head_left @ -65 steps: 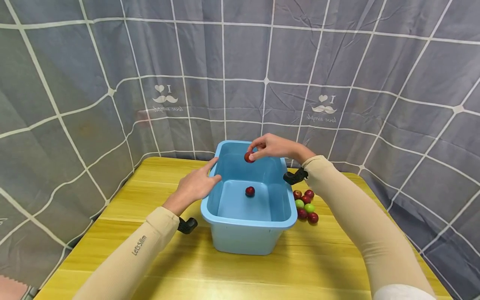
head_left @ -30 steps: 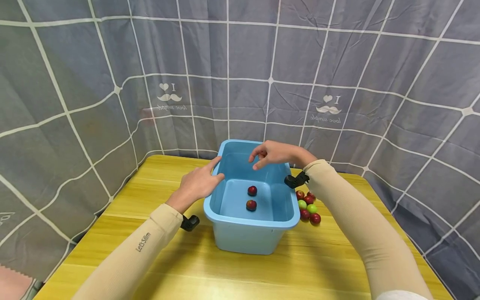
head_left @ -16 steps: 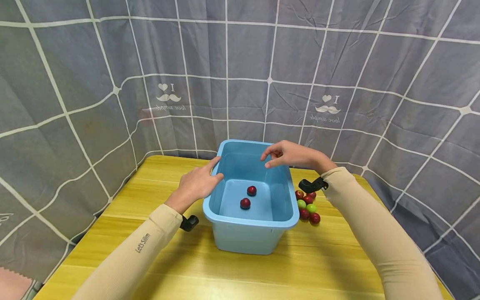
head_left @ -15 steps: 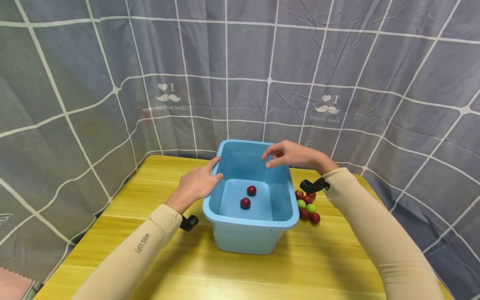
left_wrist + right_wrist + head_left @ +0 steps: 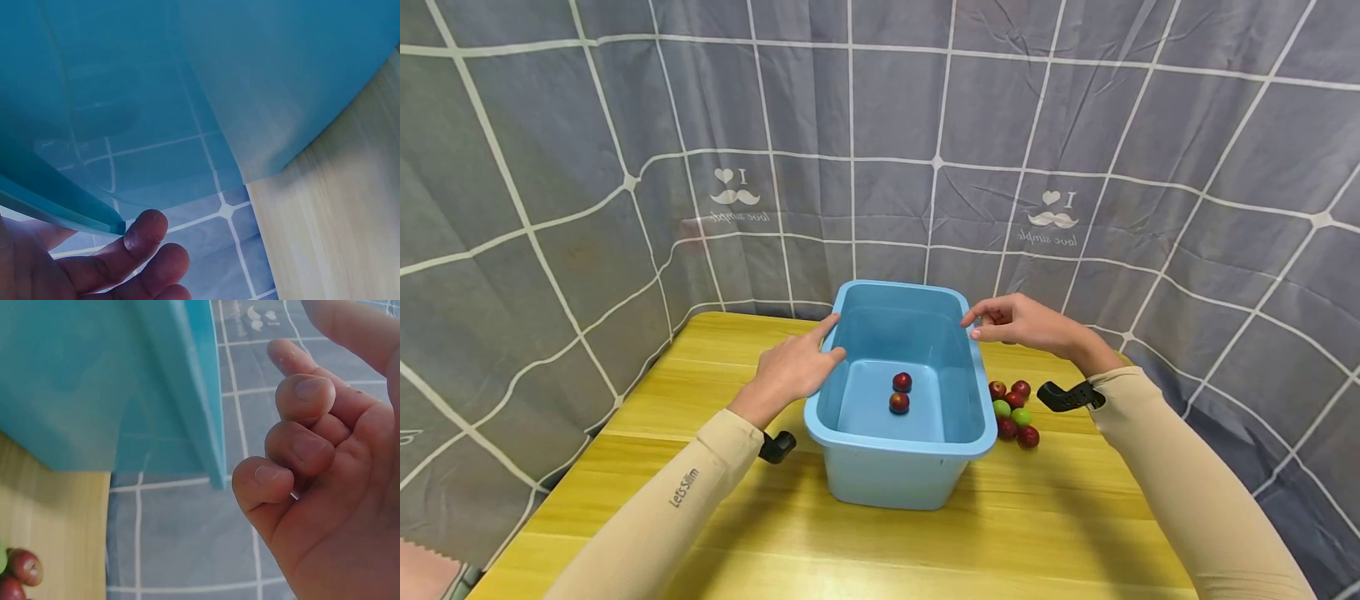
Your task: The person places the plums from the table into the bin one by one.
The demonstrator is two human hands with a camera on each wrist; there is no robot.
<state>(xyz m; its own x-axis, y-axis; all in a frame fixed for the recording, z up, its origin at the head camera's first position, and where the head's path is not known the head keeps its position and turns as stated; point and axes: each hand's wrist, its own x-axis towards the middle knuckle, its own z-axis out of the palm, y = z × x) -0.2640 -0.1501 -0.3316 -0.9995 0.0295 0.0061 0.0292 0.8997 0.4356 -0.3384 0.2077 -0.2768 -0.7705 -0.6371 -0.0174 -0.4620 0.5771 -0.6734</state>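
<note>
A light blue plastic tub (image 5: 901, 472) stands upright on the table. My left hand (image 5: 792, 367) grips its left rim, and in the left wrist view the rim edge runs between thumb and fingers (image 5: 145, 237). On the tub floor lie two dark red plums, a farther plum (image 5: 902, 382) and a nearer plum (image 5: 898, 403), close together. Over the tub's right rim hovers my right hand (image 5: 1026, 323), holding nothing. Its index finger and thumb reach forward; the other fingers are loosely curled in the right wrist view.
Right of the tub, under my right forearm, sits a cluster of several red plums (image 5: 1028, 437) and two green fruits (image 5: 1021, 417). The wooden table (image 5: 730, 342) is bounded by a grey checked curtain (image 5: 887, 200) at the back and sides.
A plum that my right hand held over the tub has been let go and lies inside, having rolled a little. My right hand has moved right to the rim. The left hand stays put.
</note>
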